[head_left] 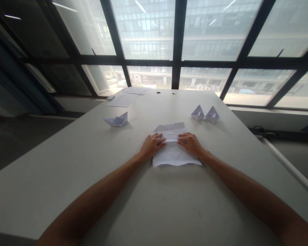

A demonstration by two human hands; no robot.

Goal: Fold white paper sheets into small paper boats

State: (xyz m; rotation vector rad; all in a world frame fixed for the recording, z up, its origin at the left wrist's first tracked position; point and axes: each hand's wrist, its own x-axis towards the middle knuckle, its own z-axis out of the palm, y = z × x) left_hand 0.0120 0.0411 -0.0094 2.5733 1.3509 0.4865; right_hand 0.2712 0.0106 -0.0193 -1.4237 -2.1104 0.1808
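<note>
A creased white sheet of paper (177,155) lies in front of me on the table, with a raised fold running across its middle. My left hand (152,145) grips the left end of that fold, thumb on the near side and fingers on the far side. At the right end, my right hand (191,143) pinches the same fold between thumb and fingers. The far part of the paper is bent along its top edge, and crossing crease lines show on the near part. Both palms partly cover the sheet's sides.
A folded paper boat (116,120) stands to the left on the white table (133,191). Two more folded paper pieces (212,115) sit side by side at the right. Flat paper sheets (124,99) lie at the far left, before large windows (146,30).
</note>
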